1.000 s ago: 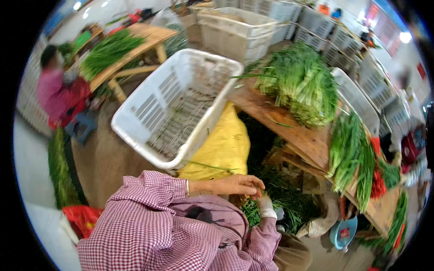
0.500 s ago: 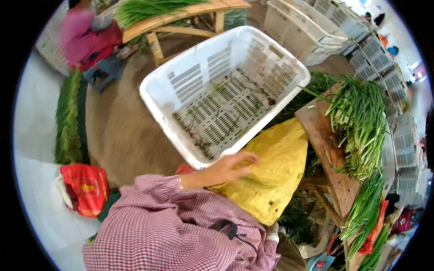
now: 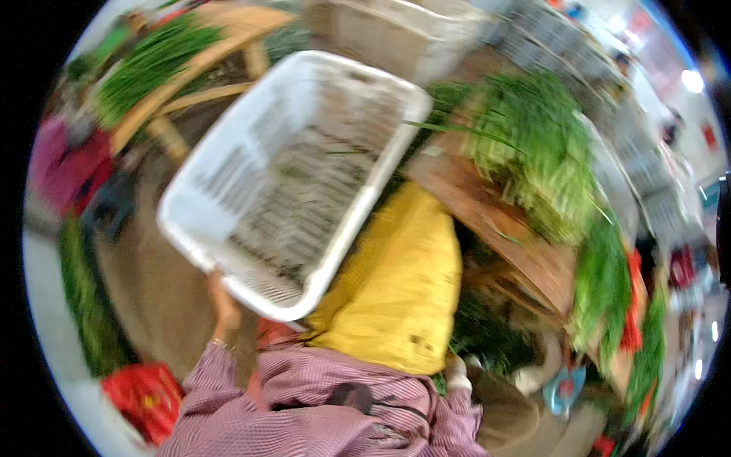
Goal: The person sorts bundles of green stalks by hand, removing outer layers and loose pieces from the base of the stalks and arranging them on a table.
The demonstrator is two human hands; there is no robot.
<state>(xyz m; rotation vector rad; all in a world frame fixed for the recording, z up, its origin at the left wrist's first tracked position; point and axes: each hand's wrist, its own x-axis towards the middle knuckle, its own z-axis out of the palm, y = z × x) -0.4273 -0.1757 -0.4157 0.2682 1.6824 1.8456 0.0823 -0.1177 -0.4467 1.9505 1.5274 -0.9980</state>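
A large white plastic crate (image 3: 365,209) with slotted walls stands in front of me, with scraps of leaf and dirt on its bottom. My left hand (image 3: 222,298) grips its near end at the left corner; part of the fingers is hidden by the rim. A yellow cloth (image 3: 396,297) covers my lap and reaches up along the crate's right side. Low at the right, near the cloth's edge, my right hand (image 3: 457,371) shows only as a small pale patch beyond the sleeve, its fingers hidden.
On my right a wooden bench (image 3: 502,228) bears a heap of long green leafy stalks (image 3: 533,152). Another wooden table (image 3: 251,23) with green bundles (image 3: 156,68) stands far left, a seated person (image 3: 68,164) beside it. A red bag (image 3: 145,396) lies near left.
My left hand has moved from above the yellow cloth to the crate's near left corner and taken hold of it. The view has swung right, blurring the picture; the crate appears farther left and more turned.
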